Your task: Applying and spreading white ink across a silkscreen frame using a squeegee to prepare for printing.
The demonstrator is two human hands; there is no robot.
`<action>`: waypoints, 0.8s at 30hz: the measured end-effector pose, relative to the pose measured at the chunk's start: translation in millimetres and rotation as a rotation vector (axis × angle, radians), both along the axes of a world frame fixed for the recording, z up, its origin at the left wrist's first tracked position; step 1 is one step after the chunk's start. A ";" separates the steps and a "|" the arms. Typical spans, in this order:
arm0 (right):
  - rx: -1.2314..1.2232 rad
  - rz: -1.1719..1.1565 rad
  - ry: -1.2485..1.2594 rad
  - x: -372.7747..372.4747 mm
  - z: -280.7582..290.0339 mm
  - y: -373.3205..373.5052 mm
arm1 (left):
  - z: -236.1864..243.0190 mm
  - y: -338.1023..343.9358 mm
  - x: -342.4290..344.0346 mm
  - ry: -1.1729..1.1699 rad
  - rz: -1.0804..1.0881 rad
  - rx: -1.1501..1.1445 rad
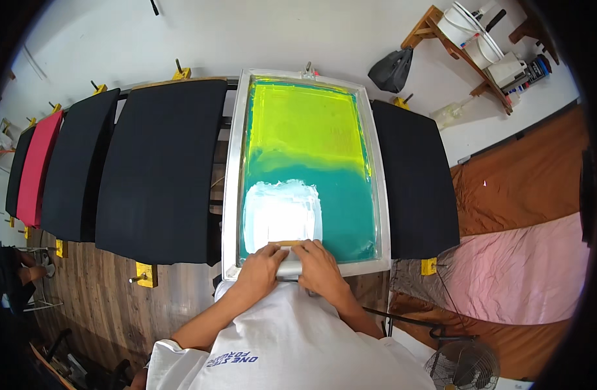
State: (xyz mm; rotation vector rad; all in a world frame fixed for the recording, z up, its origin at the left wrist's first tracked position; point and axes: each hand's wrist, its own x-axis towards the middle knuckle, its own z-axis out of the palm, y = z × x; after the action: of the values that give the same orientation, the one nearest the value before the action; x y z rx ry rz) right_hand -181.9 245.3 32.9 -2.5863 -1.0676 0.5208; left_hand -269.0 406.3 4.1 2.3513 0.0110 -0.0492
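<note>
A metal-framed printing screen (pixel 232 175) lies in front of me, with teal mesh (pixel 347 211) and a yellow-green area (pixel 305 120) over its far half. White ink (pixel 282 207) covers a roughly rectangular patch at its near left. At the near end of that patch is a squeegee with a tan upper edge (pixel 285 243). My left hand (pixel 260 265) is closed on its left end, and my right hand (pixel 316 261) is closed on its right end. Both hands are close to the near rail of the screen; the squeegee's blade is hard to make out.
Black-covered printing boards (pixel 162 169) stand in a row to the left, with a pink one (pixel 39 172) among them. Another black board (pixel 418 179) is at the right. Yellow clamps (pixel 146 274) hold the boards. A fan (pixel 464 365) stands at the lower right; a wooden shelf (pixel 441 42) carries tubs.
</note>
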 end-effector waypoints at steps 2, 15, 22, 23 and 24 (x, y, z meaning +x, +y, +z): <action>-0.066 0.006 0.126 -0.3 13.5 -0.3 | 25.5 6.6 3.4 0.137 -0.049 -0.047; -0.017 0.075 -0.184 10.6 -19.6 15.2 | -25.6 10.3 12.7 -0.185 0.029 0.084; -0.096 0.090 0.005 3.3 21.6 7.3 | 35.0 15.2 8.0 0.133 -0.114 0.027; -0.088 0.094 -0.028 17.4 20.7 15.4 | 27.0 20.7 20.1 0.016 -0.072 0.027; -0.063 0.090 -0.039 33.9 14.7 24.7 | 12.1 25.6 31.6 -0.053 -0.014 0.052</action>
State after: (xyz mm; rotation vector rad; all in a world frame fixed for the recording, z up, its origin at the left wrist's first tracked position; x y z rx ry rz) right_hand -148.0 269.9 47.5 -2.6224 -1.2041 0.5353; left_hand -237.3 431.9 16.2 2.4044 -0.0303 0.0071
